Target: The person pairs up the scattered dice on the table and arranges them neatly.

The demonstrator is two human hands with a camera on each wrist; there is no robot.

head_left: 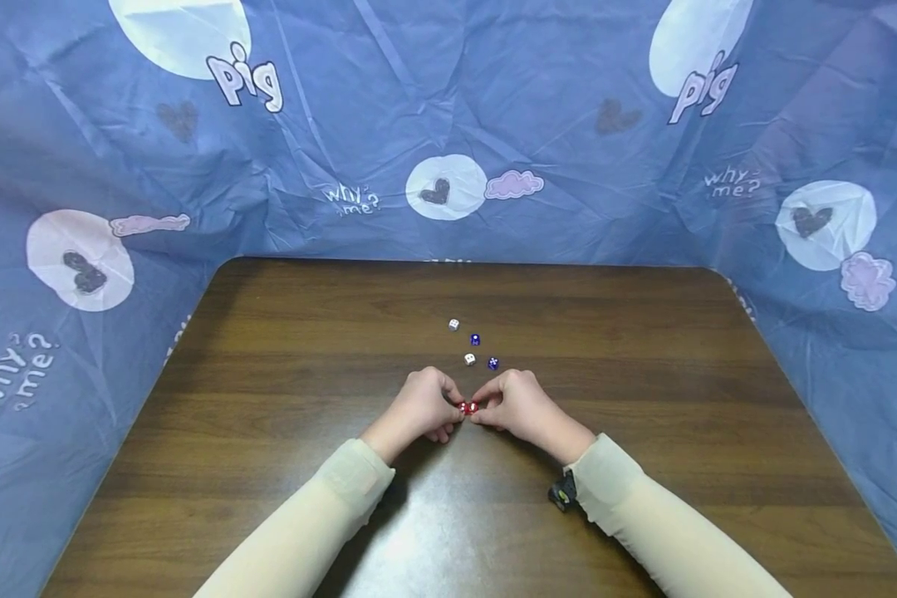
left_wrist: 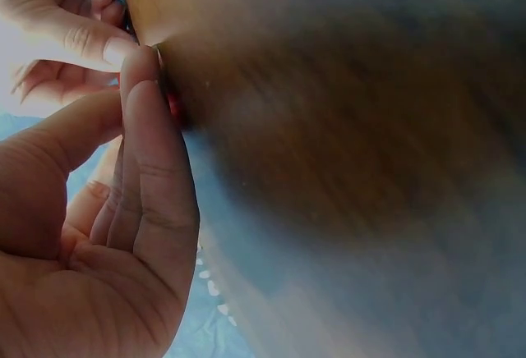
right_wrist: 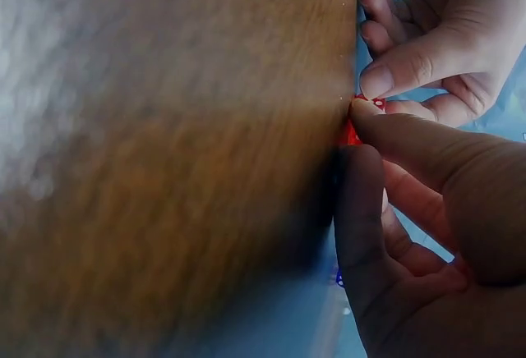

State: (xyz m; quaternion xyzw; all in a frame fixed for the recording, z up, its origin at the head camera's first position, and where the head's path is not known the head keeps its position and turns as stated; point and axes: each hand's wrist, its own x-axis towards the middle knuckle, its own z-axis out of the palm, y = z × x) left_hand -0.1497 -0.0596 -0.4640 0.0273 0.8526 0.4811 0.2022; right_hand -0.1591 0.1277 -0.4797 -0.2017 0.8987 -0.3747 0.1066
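Note:
Two small red dice sit side by side on the wooden table, between the fingertips of both hands. My left hand [head_left: 428, 403] pinches the left red die [head_left: 463, 409] between thumb and fingers. From the other side my right hand [head_left: 519, 405] pinches the right red die [head_left: 474, 408] the same way. In the right wrist view red faces [right_wrist: 352, 134] show in the gap between the right thumb and forefinger. Fingers hide most of the red dice in the left wrist view, where just a blurred bit of red die [left_wrist: 174, 107] shows.
Beyond the hands lie a far white die [head_left: 453, 325], a nearer white die [head_left: 469, 360], a far blue die [head_left: 475, 340] and a nearer blue die [head_left: 493, 363]. A blue printed curtain [head_left: 448, 124] hangs around the dark brown table [head_left: 306, 332]. A black device [head_left: 563, 492] sits at the right wrist.

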